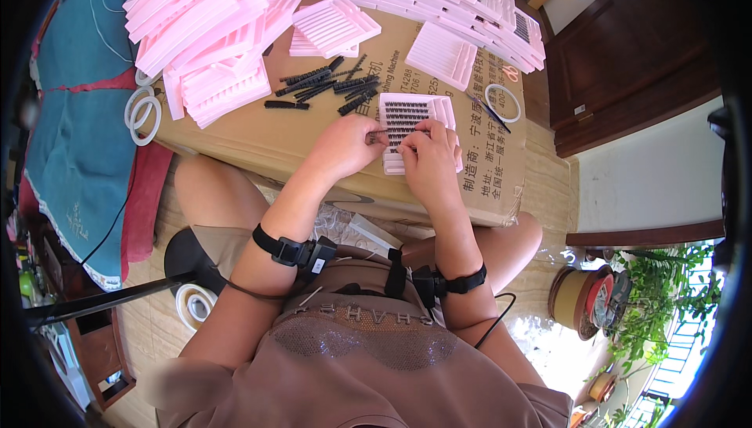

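On the cardboard box in front of me lies a pink ridged tray with rows of black false-lash strips across it. My left hand is at the tray's left edge, thumb and fingers closed on a short dark lash strip. Curled over the tray's lower right part is my right hand; its fingertips are pressed together at one of the rows, and they hide what is between them. Loose black lash strips lie in a heap beyond my left hand.
Stacked empty pink trays rise at the far left, and a long row of filled trays runs along the back. An empty tray, dark tweezers, a white ring and orange-handled scissors lie toward the right.
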{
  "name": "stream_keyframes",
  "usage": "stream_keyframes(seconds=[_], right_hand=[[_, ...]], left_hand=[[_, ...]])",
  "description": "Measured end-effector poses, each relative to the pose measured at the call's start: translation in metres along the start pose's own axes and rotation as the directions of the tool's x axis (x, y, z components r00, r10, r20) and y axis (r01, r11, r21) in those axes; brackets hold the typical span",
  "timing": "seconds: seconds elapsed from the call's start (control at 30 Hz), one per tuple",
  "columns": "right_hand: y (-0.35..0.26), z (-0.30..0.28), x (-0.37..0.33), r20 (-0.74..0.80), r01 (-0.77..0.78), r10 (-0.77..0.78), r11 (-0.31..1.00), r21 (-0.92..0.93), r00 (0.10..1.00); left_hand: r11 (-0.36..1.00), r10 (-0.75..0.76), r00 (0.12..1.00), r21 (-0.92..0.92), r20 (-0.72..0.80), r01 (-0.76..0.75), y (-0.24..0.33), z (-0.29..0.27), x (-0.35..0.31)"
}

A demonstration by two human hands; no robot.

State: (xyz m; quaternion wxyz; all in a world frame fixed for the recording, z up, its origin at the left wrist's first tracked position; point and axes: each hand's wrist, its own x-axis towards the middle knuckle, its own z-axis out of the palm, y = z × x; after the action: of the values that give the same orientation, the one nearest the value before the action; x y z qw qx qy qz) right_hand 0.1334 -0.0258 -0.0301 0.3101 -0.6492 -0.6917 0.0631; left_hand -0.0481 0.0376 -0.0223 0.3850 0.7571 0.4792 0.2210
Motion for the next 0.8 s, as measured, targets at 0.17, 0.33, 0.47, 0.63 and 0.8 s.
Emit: stream_keyframes(seconds=[0.17,0.33,0.47,0.63,0.8], right_hand=[[-0.001,-0.002,0.001,0.034,-0.014,0.015,1.000,-0.016,0.999],[0.000,-0.001,0.001,0.016,-0.015,0.015,1.000,0.008,1.000],[0.000,0.000,0.001,0.018,-0.020,0.020,1.000,0.002,1.000],[0.000,-0.016,-0.002,0.048,-0.065,0.067,0.997,-0.038,0.997],[0.020,-0.042,-0.003,0.076,-0.182,0.189,0.979,-0.093,0.979]], left_hand=[[1.000,-0.007,1.000,0.018,0.026,0.007,-0.001,-0.001,0.000],[0.999,0.005,1.000,0.032,0.010,-0.006,0.004,-0.002,-0.002],[0.993,0.027,0.997,0.118,-0.066,-0.019,0.013,0.002,-0.004],[0.985,0.053,0.996,0.166,-0.066,-0.041,0.012,0.002,0.001],[0.991,0.074,0.994,0.118,-0.084,-0.064,0.007,0.005,0.005]])
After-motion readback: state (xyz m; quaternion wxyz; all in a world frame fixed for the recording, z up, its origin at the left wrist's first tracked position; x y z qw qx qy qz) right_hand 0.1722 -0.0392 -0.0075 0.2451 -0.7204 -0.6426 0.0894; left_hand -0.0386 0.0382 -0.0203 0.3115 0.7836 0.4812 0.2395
